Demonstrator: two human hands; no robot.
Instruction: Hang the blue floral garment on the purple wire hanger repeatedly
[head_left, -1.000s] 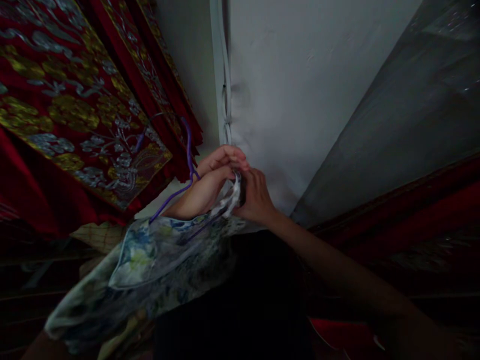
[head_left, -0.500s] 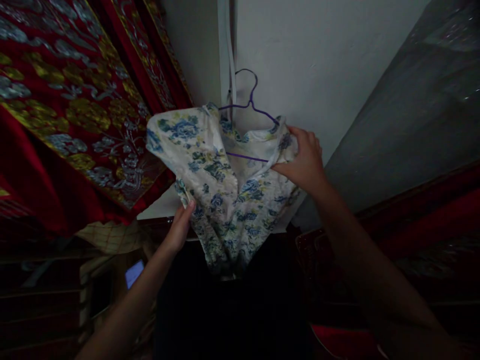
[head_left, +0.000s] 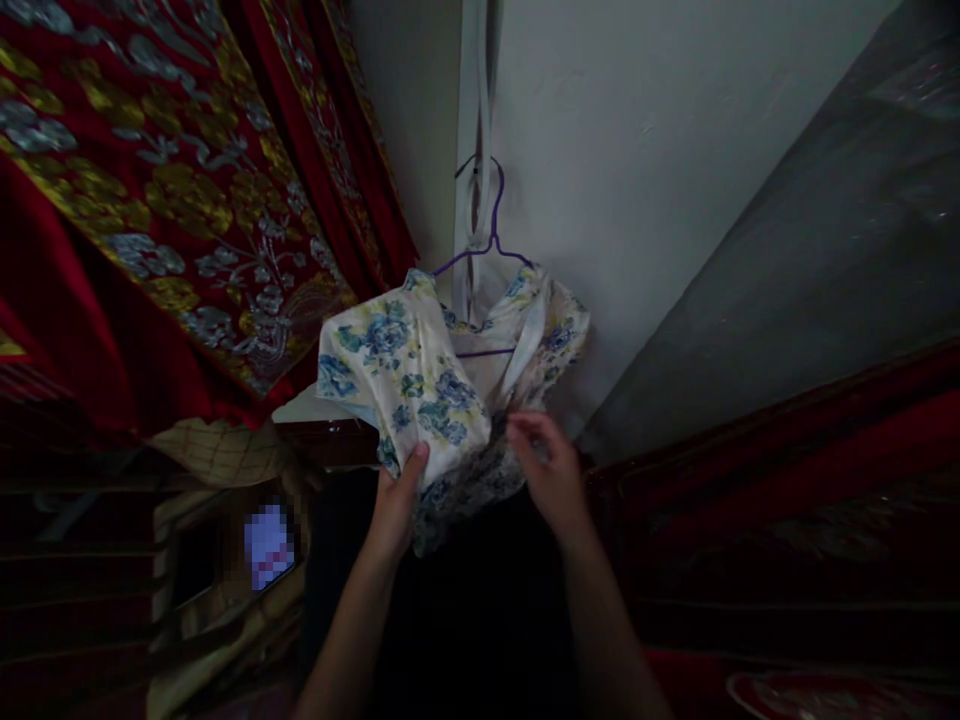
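A white blouse (head_left: 442,385) with blue and green flowers hangs in front of the wall on a thin purple hanger (head_left: 495,245). The hanger's hook is over a white cord (head_left: 482,110) that runs down the wall. My left hand (head_left: 401,490) grips the blouse's lower left side, thumb on the front and fingers hidden behind the cloth. At the lower end of the front opening, my right hand (head_left: 551,465) has its thumb and fingers bent together on the fabric edge. Below, the hem is bunched and dark.
Red cloth with gold and silver embroidery (head_left: 187,200) hangs close on the left. Below it are a lit phone-like screen (head_left: 268,548) on a wooden seat (head_left: 161,600) and a checked cloth (head_left: 214,455). Grey sheeting (head_left: 810,250) covers the right side.
My right hand has left the blouse's right shoulder and come down to the front opening. The hem has been gathered upward, and my left hand has shifted right with the cloth.
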